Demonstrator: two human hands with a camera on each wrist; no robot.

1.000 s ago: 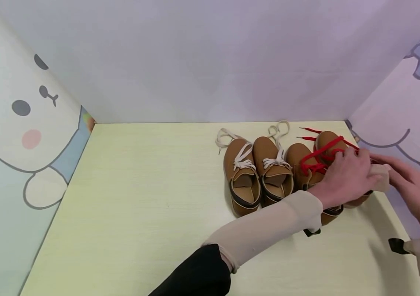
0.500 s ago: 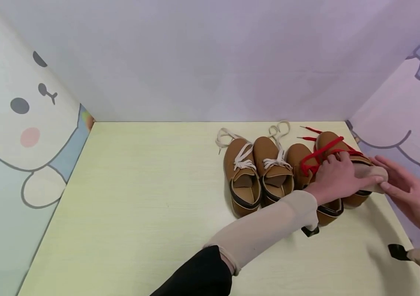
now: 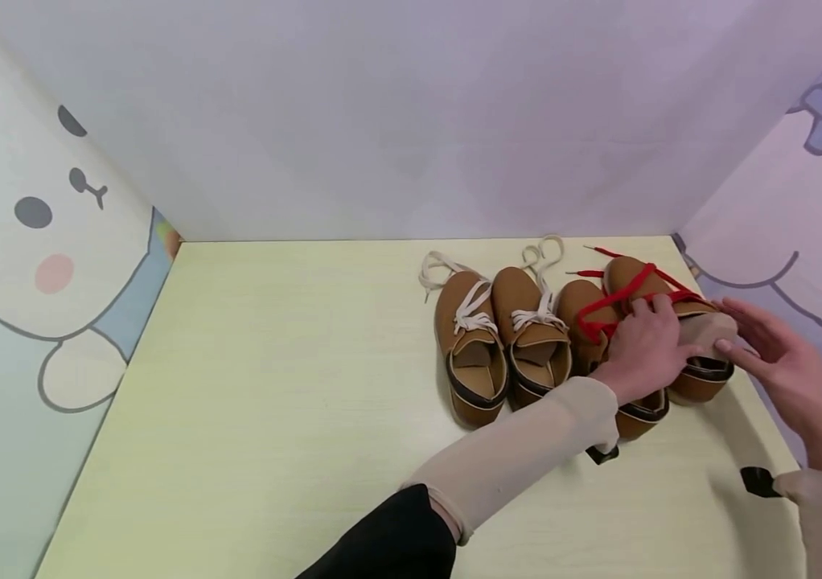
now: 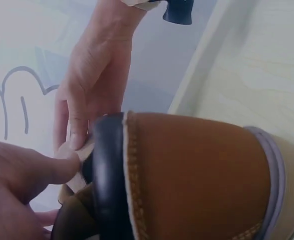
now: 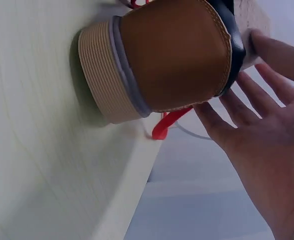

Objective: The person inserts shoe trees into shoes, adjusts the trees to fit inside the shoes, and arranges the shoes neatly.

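Observation:
At the right end of the row stands a brown shoe (image 3: 700,388) with red laces. A beige, round-ended flap (image 3: 708,330) sticks up from its opening; whether it is tongue or insole I cannot tell. My left hand (image 3: 639,350) grips this shoe's near side below the laces, its thumb against the flap. With thumb and fingers my right hand (image 3: 780,362) pinches the flap's rounded end. In the right wrist view the shoe's heel (image 5: 177,55) shows a black collar and ribbed sole. My left hand and forearm partly cover the other red-laced shoe (image 3: 643,414).
Two brown shoes with white laces, the left one (image 3: 474,378) and its neighbour (image 3: 540,362), stand side by side to the left. The pale wooden table (image 3: 273,386) meets walls at its back and sides. Red lace ends (image 3: 588,273) trail behind the shoes.
The flap now sits lower and further left, nearer the shoe's opening, and more of the black collar shows. Both hands have shifted slightly left with it.

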